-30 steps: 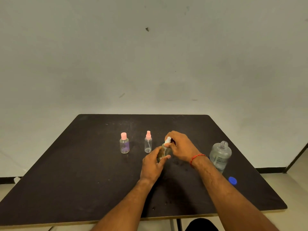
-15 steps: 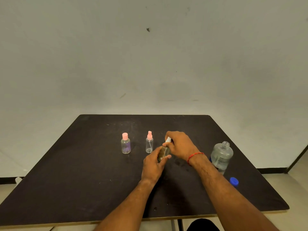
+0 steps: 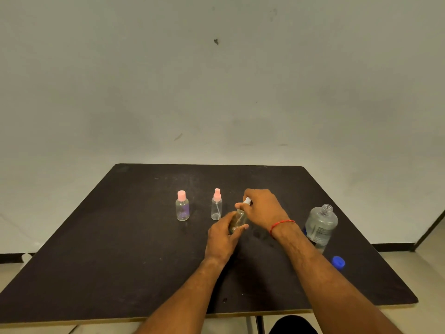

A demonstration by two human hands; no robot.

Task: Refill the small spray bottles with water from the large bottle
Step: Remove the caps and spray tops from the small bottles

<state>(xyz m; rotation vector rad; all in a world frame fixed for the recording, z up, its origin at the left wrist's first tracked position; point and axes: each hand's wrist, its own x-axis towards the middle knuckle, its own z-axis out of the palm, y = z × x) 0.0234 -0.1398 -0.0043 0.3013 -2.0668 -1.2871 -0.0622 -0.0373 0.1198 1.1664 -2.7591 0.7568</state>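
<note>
At the middle of the black table (image 3: 120, 249), my left hand (image 3: 222, 235) grips the clear body of a small spray bottle (image 3: 238, 219). My right hand (image 3: 262, 208) pinches that bottle's white spray top (image 3: 247, 201) from above. Two other small clear bottles stand upright to the left: one with a pink flat cap (image 3: 182, 206) and one with a pink spray top (image 3: 216, 204). The large clear bottle (image 3: 321, 226) stands uncapped at the right, partly behind my right forearm. Its blue cap (image 3: 338, 262) lies on the table near the right edge.
A plain wall rises behind the table's far edge. The near table edge runs under my forearms, and a dark shape (image 3: 292, 325) shows below it.
Both hands stay on the small bottle with only slight shifts; the right hand's fingers have turned a little on the spray top. The other bottles have not moved.
</note>
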